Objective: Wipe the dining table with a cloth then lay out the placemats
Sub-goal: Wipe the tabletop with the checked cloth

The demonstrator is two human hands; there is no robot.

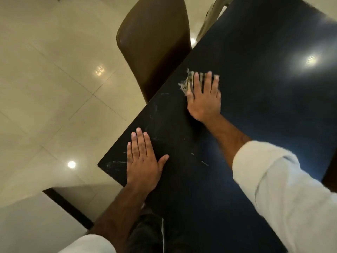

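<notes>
A glossy black dining table (264, 106) fills the right half of the view, with pale smears and scratches near its left corner. My right hand (205, 99) lies flat on a small striped, frayed cloth (187, 80), pressing it onto the tabletop close to the table's left edge; only the cloth's far end and fringe show past my fingers. My left hand (143, 159) rests palm down with fingers together on the table's near left corner, holding nothing. No placemats are in view.
A brown chair (155, 42) stands against the table's left edge, just beyond the cloth. A second pale chair (209, 17) sits farther along that edge. Shiny cream floor tiles (54, 79) spread to the left. A white surface with a dark edge (36, 216) lies at lower left.
</notes>
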